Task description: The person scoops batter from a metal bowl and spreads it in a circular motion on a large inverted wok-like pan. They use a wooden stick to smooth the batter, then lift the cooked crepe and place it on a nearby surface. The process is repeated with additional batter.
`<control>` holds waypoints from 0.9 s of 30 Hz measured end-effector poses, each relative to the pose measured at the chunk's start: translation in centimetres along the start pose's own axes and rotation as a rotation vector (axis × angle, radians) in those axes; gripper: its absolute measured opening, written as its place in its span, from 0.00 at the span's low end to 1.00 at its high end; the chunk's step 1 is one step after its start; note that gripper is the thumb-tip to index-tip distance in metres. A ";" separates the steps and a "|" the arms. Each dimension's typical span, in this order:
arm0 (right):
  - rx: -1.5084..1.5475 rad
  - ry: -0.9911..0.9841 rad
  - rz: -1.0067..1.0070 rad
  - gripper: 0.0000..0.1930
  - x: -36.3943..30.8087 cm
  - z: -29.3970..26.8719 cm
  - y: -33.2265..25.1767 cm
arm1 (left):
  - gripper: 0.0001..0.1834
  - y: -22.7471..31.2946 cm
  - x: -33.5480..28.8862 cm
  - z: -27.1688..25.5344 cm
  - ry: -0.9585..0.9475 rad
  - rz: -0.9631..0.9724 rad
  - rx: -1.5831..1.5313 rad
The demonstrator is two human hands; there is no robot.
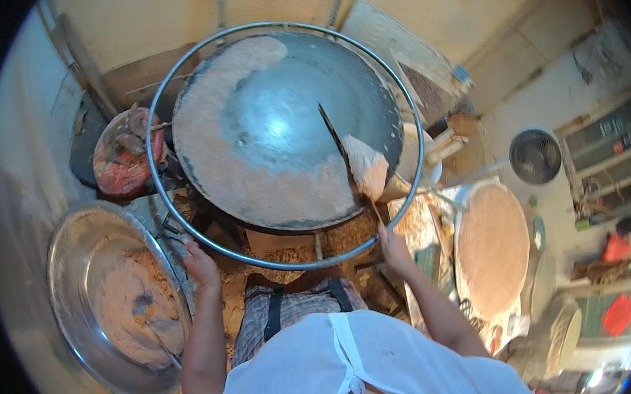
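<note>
A wide round griddle [305, 78] stands in front of me, with pale pinkish-brown batter [255, 191] spread over its left and near parts. Its middle and far right show dark, shiny metal. My right hand [393, 249] is closed round the handle of a spreader [333, 137] with a long dark edge, which rests across the griddle's right side. A thick lump of batter [370, 167] clings beside that edge. At the near left, my left hand [201, 265] is by the steel ring [261, 262] that surrounds the griddle; its fingers are too small to read clearly.
At left stands a large metal basin [71, 323] with batter and a ladle [165, 344]. A red bag [121, 158] lies behind it. To the right is a round tray-like surface [493, 249], pale brown on top. A dark round strainer-like thing [535, 156] is farther right.
</note>
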State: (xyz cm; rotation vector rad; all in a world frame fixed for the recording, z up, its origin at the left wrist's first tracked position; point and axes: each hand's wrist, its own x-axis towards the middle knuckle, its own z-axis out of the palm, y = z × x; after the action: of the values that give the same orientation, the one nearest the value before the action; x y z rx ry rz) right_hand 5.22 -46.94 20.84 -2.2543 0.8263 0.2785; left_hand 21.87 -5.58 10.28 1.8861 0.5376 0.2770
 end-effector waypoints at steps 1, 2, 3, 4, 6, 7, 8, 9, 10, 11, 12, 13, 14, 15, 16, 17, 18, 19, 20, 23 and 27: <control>-0.054 0.075 -0.184 0.33 1.7 -0.8 -1.6 | 0.30 -1.2 -0.2 1.1 0.053 0.114 0.153; -0.018 0.071 -0.113 0.33 2.3 -0.7 -3.1 | 0.29 1.9 -2.2 2.3 -0.066 -0.096 -0.144; 0.017 0.056 -0.067 0.32 2.5 -0.2 -5.4 | 0.24 3.3 -3.5 3.1 -0.121 -0.133 -0.265; 0.106 0.086 -0.103 0.30 1.0 1.2 -6.1 | 0.22 5.4 -4.9 3.3 -0.135 -0.178 -0.221; -0.009 0.042 -0.323 0.27 -3.2 3.2 -3.3 | 0.16 4.7 -4.6 4.1 -0.095 -0.182 -0.205; -0.070 0.054 -0.452 0.27 -3.6 4.2 -0.3 | 0.16 2.1 -3.0 4.6 -0.055 -0.072 -0.098; -0.074 0.069 -0.307 0.26 -2.6 2.7 0.1 | 0.16 -0.8 -0.9 4.4 0.007 0.035 0.016; -0.080 0.102 -0.133 0.26 -1.4 0.5 0.9 | 0.16 0.6 -1.0 4.5 -0.022 0.014 0.010; -0.061 0.074 -0.049 0.27 0.3 -1.4 -0.1 | 0.18 2.3 -0.8 4.1 -0.038 -0.006 0.010; -0.195 0.094 -0.263 0.29 2.4 -2.2 -0.5 | 0.19 3.1 -0.4 3.8 -0.021 0.003 0.046; -0.113 0.078 -0.168 0.27 3.1 -2.6 -3.0 | 0.20 3.5 0.8 3.2 0.012 0.013 0.076; -0.034 0.063 -0.082 0.26 3.0 -2.7 -5.8 | 0.21 3.6 2.4 2.6 0.052 0.021 0.100; -0.003 -0.004 -0.164 0.25 2.0 -1.6 -7.4 | 0.26 -2.5 6.1 1.7 0.277 0.264 0.070; 0.028 -0.056 -0.201 0.24 0.2 -0.2 -6.6 | 0.27 -3.2 5.7 1.2 0.146 0.139 -0.037; -0.038 -0.101 -0.401 0.26 -2.6 0.9 -5.5 | 0.28 -3.3 5.0 0.1 0.020 0.012 -0.133; -0.089 -0.063 -0.393 0.26 -4.5 1.7 -3.1 | 0.29 -2.8 4.2 -0.3 -0.116 -0.119 -0.231; 0.020 0.028 -0.200 0.25 -2.7 1.7 1.4 | 0.30 2.5 0.5 -0.1 -0.220 -0.288 -0.169; 0.129 0.094 -0.046 0.24 -0.9 1.8 4.5 | 0.30 0.9 0.6 0.4 -0.140 -0.201 -0.173; -0.040 -0.010 -0.036 0.26 0.3 -1.3 0.3 | 0.30 -2.7 1.1 0.4 -0.030 -0.110 -0.156; -0.057 0.043 -0.090 0.30 3.1 -2.7 -4.4 | 0.31 1.0 -3.1 3.2 -0.103 -0.141 -0.181; -0.144 -0.092 -0.360 0.24 -3.7 2.0 -0.8 | 0.32 2.0 -3.2 4.5 -0.057 -0.265 -0.170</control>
State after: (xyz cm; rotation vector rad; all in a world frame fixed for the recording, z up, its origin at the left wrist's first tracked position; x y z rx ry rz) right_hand 2.96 -43.41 21.34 -2.4519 0.3510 0.2756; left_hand 21.56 -11.44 10.67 1.6323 0.6947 0.0908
